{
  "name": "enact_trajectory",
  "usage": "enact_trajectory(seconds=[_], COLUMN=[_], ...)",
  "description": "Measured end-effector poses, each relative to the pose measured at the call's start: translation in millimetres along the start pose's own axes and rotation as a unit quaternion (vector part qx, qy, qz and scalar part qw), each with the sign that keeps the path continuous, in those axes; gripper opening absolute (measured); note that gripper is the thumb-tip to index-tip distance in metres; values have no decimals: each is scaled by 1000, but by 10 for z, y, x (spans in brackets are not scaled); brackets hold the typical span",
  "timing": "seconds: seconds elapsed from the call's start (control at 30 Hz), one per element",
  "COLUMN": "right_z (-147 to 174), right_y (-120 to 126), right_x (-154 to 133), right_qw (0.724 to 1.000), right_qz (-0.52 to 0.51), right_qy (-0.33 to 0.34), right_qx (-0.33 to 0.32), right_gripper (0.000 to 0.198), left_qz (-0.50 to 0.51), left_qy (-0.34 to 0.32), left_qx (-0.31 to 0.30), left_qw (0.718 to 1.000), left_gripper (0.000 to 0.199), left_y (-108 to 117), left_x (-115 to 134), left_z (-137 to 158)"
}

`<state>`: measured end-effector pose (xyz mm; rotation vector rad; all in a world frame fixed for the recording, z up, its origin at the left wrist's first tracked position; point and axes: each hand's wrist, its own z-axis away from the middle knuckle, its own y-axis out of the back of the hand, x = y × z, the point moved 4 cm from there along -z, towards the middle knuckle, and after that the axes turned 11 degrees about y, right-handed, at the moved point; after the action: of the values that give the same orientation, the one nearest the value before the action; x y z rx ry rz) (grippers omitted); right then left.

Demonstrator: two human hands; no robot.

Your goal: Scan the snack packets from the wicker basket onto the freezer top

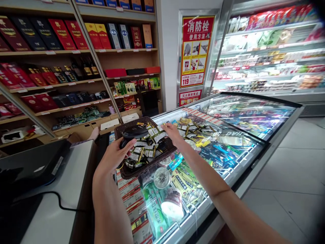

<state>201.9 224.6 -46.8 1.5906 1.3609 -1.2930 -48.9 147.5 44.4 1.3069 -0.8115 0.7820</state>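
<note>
My left hand (117, 153) is closed around the handle of a black handheld barcode scanner (135, 131), over the left side of a dark brown woven basket (148, 166). Small white, black and gold snack packets (149, 151) fill much of the basket. At its right side, my right hand (173, 133) pinches the end of one white-and-gold snack packet (156, 134), just in front of the scanner head. The basket rests on the glass top of a chest freezer (203, 217).
Ice cream tubs (162, 178) and wrapped ices show through the freezer glass. On the left stands a white counter (64, 189) with a black device (33, 162) and a cable (59, 200). Boxed goods fill shelves (88, 76) behind; a lit display fridge (269, 51) stands back right.
</note>
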Motion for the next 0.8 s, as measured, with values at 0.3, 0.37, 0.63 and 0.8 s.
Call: enact_trajectory(seconds=[0.3, 0.37, 0.63, 0.8], right_z=[-156, -152, -142, -287], right_y=[297, 279, 211, 374], right_x=[-25, -31, 3, 151], right_qw=[999, 999, 1000, 990], right_qz=[-21, -17, 10, -22], right_qy=[-25, -27, -17, 29], right_qx=[24, 17, 18, 135], right_gripper=[37, 36, 35, 39], left_qz=[-12, -18, -19, -18], left_qy=[-3, -7, 0, 3], left_qx=[-50, -51, -54, -42], left_qw=[999, 999, 998, 999], left_gripper=[49, 47, 45, 49], left_y=[-172, -187, -158, -115], left_x=[60, 67, 19, 14], left_z=[-19, -17, -48, -42])
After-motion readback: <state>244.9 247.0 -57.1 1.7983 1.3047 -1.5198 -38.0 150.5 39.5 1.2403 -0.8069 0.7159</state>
